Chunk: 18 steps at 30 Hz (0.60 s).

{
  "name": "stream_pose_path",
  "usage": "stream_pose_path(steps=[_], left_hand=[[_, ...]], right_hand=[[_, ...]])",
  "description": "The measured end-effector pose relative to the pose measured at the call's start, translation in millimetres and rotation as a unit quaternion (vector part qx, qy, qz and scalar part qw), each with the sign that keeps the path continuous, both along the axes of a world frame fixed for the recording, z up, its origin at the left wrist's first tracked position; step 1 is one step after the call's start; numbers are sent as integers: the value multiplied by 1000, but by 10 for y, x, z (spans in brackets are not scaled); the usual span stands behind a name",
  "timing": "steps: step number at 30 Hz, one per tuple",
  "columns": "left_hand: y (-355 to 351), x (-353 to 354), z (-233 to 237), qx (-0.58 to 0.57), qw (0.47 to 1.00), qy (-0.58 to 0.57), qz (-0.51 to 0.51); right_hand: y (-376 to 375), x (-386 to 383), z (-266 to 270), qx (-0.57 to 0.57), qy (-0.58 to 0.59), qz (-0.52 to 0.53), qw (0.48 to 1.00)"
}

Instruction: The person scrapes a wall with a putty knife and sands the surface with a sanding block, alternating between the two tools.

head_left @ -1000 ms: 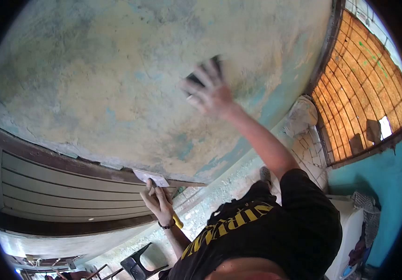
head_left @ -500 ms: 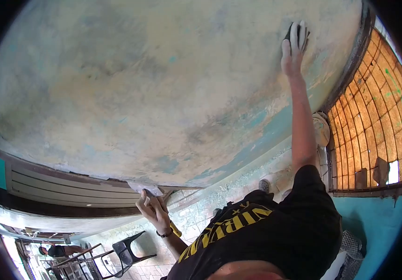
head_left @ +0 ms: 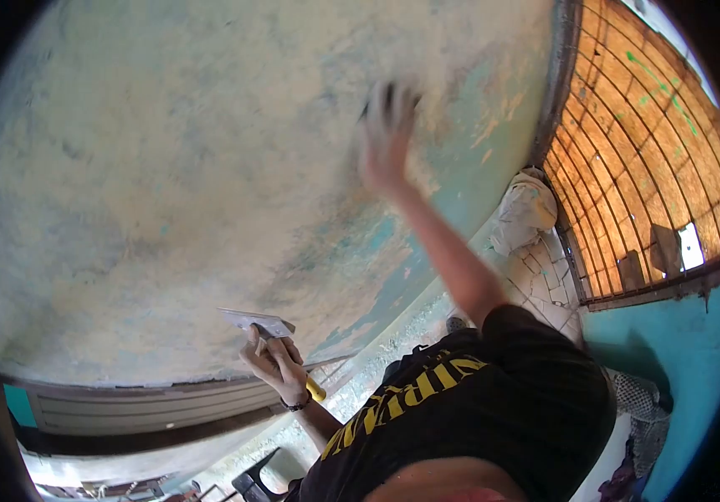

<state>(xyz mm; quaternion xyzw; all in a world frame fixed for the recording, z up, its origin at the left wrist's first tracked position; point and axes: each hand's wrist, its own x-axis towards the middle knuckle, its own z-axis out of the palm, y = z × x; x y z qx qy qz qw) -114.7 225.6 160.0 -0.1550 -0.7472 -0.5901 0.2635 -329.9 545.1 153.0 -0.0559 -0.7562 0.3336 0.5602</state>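
Observation:
My right hand (head_left: pixel 387 146), blurred by motion, presses a dark pad flat against the patchy wall (head_left: pixel 151 201); dark edges of the pad show between and beside its dusty fingers. Lower down, my left hand (head_left: pixel 276 366) grips a metal scraper (head_left: pixel 259 322) with a wide pale blade, its fingers curled beneath it. A yellow handle end (head_left: pixel 315 388) sticks out near the wrist, which has a dark bracelet. The wall has beige, grey and turquoise areas.
On the right is a barred window (head_left: pixel 627 159) with an orange board behind it. A pale sack (head_left: pixel 527 209) stands on the tiled floor in the corner. Louvred wood (head_left: pixel 151 406) runs at lower left; a black chair (head_left: pixel 263 477) is near the bottom.
My right hand has swept left and slightly down over the wall with the pad. My left hand still holds the scraper. The view has shifted, and the distant person at lower left is gone.

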Motion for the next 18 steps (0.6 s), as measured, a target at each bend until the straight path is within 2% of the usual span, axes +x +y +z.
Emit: stream_pose_path(steps=[3, 5, 8, 11, 12, 15, 18], left_hand=[[130, -138, -2, -3, 999, 4, -42], [201, -195, 62, 3, 999, -5, -52], [222, -251, 71, 7, 997, -20, -69], [178, -340, -118, -9, 994, 13, -107], [149, -394, -214, -15, 988, 28, -154], [211, -439, -367, -48, 982, 33, -180], [429, -399, -322, -10, 985, 14, -171]], right_hand=[[-1024, 567, -456, 1, -93, 78, 993], [-1530, 833, -960, 26, -101, 153, 983], [-1818, 1073, -1529, 92, -126, 212, 965], [-1680, 1044, -1709, 91, -129, 236, 959], [-1555, 987, -1738, 52, -115, 198, 972], [-1261, 650, -1714, -79, -62, 103, 990], [-680, 251, -1676, -112, -43, 48, 992]])
